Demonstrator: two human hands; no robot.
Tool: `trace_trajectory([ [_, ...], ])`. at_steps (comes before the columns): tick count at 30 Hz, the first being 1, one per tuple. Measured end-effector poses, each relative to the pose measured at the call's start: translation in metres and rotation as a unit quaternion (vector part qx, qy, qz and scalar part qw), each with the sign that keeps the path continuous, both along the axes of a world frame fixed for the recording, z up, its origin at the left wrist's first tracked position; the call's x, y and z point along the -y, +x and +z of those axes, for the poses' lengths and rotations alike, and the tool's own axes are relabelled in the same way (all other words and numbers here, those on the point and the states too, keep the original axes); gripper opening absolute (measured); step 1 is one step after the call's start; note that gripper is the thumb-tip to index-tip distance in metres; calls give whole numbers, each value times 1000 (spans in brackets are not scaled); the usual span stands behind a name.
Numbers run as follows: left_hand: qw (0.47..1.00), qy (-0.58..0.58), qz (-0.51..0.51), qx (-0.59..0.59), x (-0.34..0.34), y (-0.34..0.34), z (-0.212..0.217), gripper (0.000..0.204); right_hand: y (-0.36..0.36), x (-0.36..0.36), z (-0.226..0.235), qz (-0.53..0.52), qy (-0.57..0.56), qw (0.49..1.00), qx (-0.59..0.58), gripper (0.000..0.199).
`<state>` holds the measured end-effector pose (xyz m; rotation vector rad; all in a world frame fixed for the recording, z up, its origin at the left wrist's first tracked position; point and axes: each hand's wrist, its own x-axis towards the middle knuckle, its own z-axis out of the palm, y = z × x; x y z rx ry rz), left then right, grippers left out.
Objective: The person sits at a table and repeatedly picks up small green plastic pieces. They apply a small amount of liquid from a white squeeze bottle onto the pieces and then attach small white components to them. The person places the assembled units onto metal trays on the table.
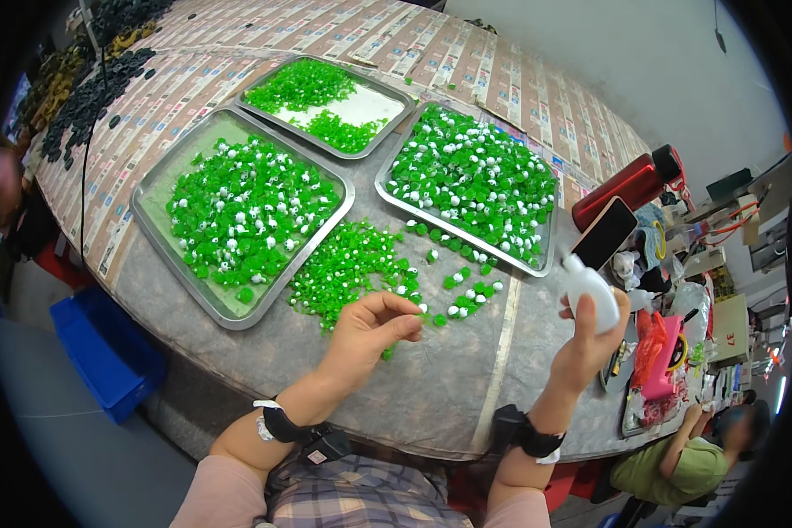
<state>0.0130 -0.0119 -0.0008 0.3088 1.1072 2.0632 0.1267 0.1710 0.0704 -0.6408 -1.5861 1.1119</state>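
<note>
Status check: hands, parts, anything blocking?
Left hand pinching a green piece off the loose pile. Right hand gripping white squeeze bottle. Nothing blocking.

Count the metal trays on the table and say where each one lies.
3: one tray at the left, one behind it, half bare, one at the right, near the red bottle. None seems hidden.

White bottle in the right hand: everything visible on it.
The small white squeeze bottle, plastic by its look, has a rounded body narrowing to a slim nozzle at the top left. It is held tilted above the grey table edge, nozzle leaning toward the loose green pieces. The right hand wraps its lower body, with the thumb on the side. A dark phone stands just behind it. Its fill level cannot be seen.
</note>
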Motion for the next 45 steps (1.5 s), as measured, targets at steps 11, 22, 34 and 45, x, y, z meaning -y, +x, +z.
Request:
trace_trajectory([
  [11,998,27,38,30,-1,-2,3,10,53,-110,-94,-69,94,966,232,32],
  [22,997,25,67,42,1,-5,1,9,-22,35,-29,231,257,843,412,15],
  [34,999,1,-30,12,1,-2,4,9,-18,34,-28,383,-200,892,137,15],
  [45,999,-23,-46,-9,-2,2,4,8,-16,49,-46,379,-252,889,56,21],
])
